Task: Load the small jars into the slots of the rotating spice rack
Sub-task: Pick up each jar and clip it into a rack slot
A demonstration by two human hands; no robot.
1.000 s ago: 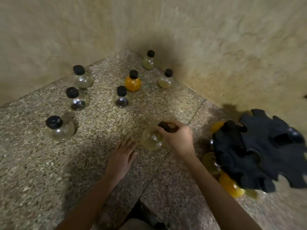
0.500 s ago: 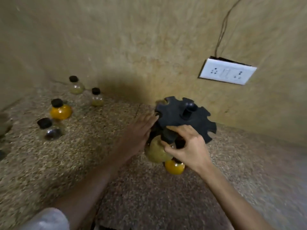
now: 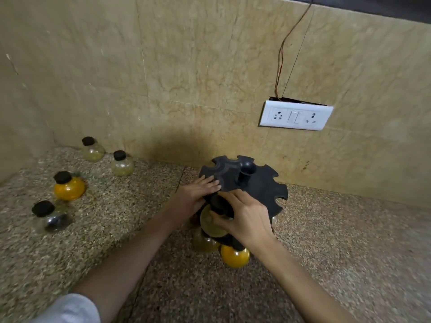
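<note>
Right hand [image 3: 247, 220] clamped on pale jar [image 3: 211, 223] at slot of spice rack [image 3: 245, 183]; left hand [image 3: 196, 194] flat, fingers spread, pressing rack's top disc edge. Orange jar [image 3: 235, 255] hangs below.

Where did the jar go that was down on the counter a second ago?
The right hand lifted the pale jar by its neck from the counter over to the black rack and now pushes it into a slot. The left hand left the counter and now steadies the rack's top. The other jars on the counter stayed put.
</note>
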